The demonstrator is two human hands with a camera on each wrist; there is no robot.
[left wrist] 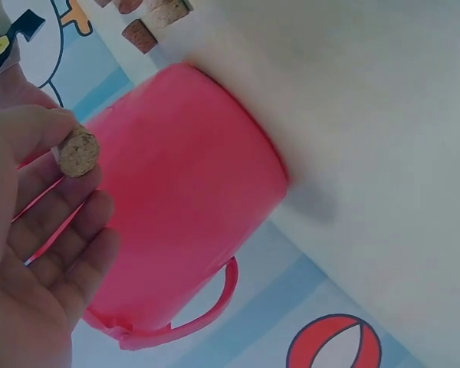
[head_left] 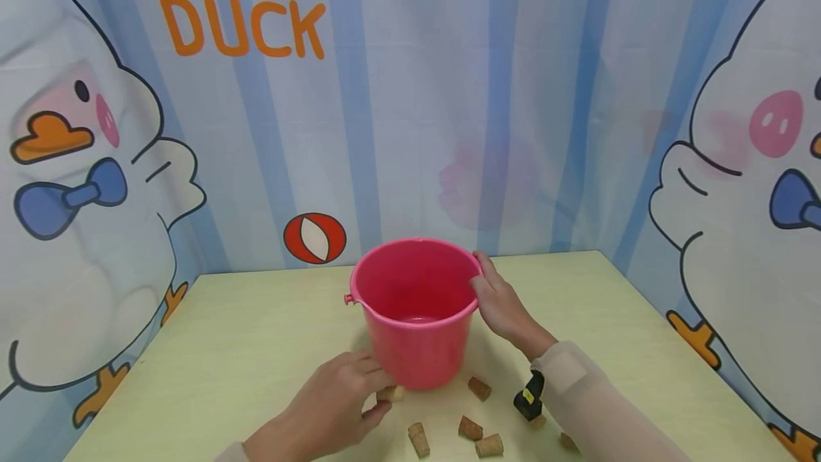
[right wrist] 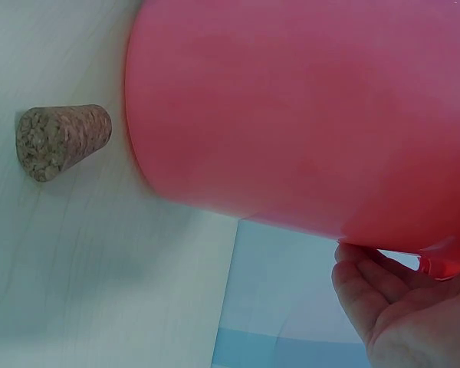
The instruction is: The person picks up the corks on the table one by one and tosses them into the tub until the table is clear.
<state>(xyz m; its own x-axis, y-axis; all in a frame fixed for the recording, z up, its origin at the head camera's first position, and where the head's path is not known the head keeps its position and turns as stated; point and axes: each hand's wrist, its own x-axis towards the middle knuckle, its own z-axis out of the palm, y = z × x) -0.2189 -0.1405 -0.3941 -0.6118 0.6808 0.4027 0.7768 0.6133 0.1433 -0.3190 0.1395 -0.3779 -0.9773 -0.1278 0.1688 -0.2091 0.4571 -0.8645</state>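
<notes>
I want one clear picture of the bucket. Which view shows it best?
The head view: it shows the bucket nearly whole, with its rim and inside. The left wrist view shows its side and handle, partly behind the left hand; the right wrist view shows mostly its side, cropped by the frame.

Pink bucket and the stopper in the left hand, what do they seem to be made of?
The pink bucket looks like molded plastic with a smooth, slightly glossy finish, judging by its even color and soft highlight inside.
The stopper in the left hand appears to be cork, matte and rough; its speckled, grainy end suggests pressed granules.
</notes>
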